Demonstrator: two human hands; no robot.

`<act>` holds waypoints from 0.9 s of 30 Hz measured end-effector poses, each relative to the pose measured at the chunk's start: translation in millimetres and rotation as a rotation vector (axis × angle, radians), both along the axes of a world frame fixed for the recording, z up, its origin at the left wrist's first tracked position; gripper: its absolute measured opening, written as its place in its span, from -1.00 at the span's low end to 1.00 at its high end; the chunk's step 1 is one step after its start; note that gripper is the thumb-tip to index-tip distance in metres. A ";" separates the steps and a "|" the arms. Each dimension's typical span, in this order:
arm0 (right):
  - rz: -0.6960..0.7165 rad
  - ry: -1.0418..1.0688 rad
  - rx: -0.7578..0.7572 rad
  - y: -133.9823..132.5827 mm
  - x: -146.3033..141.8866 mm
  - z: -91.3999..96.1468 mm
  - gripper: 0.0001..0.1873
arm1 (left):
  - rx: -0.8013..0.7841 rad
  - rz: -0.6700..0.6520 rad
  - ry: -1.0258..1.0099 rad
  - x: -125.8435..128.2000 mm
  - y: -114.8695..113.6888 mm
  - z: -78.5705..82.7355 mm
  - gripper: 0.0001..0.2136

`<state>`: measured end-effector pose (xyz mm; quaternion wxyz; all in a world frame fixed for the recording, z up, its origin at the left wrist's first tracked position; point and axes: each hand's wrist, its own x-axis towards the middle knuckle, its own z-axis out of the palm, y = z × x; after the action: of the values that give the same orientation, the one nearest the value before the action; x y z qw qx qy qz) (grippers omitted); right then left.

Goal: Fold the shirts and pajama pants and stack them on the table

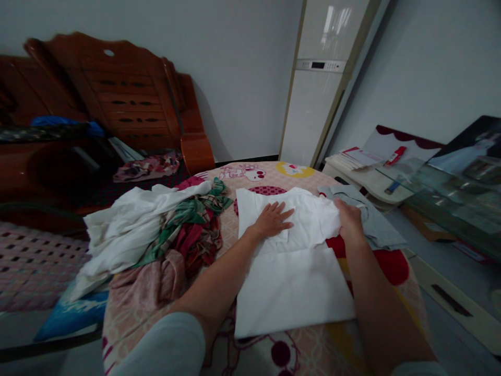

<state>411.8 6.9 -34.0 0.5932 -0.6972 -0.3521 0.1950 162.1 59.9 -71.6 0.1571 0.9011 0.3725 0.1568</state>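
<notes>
A white garment (291,282) lies spread on the round table (274,175), which has a patterned pink cloth over it. My left hand (271,219) lies flat on the garment's upper part, fingers stretched out. My right hand (349,218) is closed on the garment's right edge, which is bunched and lifted a little. A folded grey garment (378,227) lies just right of that hand.
A heap of clothes (156,235), white, green and red, fills the table's left side. Dark wooden furniture (117,94) stands at the back left, a tall white appliance (319,83) at the back. Papers and glass panels (450,183) lie on the right.
</notes>
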 end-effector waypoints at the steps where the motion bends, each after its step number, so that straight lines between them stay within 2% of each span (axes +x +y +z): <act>1: 0.020 0.164 0.056 -0.2 -5.8 3.9 -0.71 | -0.050 0.001 -0.081 0.2 1.0 1.0 -0.50; 3: 0.138 0.406 0.135 -2.7 -22.1 12.5 -0.75 | -0.217 -0.001 -0.318 1.8 3.3 4.0 -0.57; 5: 0.379 0.465 0.144 -7.3 -43.1 18.4 -0.68 | -0.388 -0.003 -0.545 5.5 5.4 7.1 -0.66; 7: 0.603 0.453 0.068 -12.7 -65.5 19.3 -0.56 | -0.560 0.019 -0.750 10.4 6.3 8.4 -0.61; 9: 0.764 0.415 -0.039 -17.3 -85.3 15.3 -0.50 | -0.697 0.093 -0.919 14.3 6.1 7.8 -0.57; 11: 0.853 0.344 -0.165 -20.2 -98.6 9.3 -0.57 | -0.790 0.223 -1.062 14.9 6.3 6.8 -0.59; 13: 0.895 0.274 -0.234 -20.9 -103.3 4.2 -0.68 | -0.783 0.328 -1.119 11.4 8.3 7.5 -0.52; 16: 0.843 0.232 -0.177 -17.5 -97.1 0.1 -0.76 | -0.734 0.378 -1.170 1.3 14.6 11.7 -0.42; 19: 0.600 0.203 -0.092 -11.4 -85.6 -2.3 -0.81 | -0.656 0.447 -1.126 -6.5 20.2 14.6 -0.44; 22: 0.398 0.181 -0.087 -7.4 -76.6 -5.3 -0.85 | -0.496 0.501 -0.850 -6.9 20.5 13.7 -0.37; 25: 0.318 0.154 -0.090 -4.8 -68.4 -6.9 -0.85 | -0.297 0.496 -0.529 -3.0 16.9 12.2 -0.19; 27: 0.274 0.108 -0.084 -0.4 -60.6 -5.8 -0.84 | -0.227 0.496 -0.418 -1.4 15.5 11.8 -0.21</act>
<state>351.1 6.5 -39.8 0.5494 -0.6552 -0.4034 0.3258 160.7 75.3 -59.8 0.2865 0.7081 0.5553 0.3289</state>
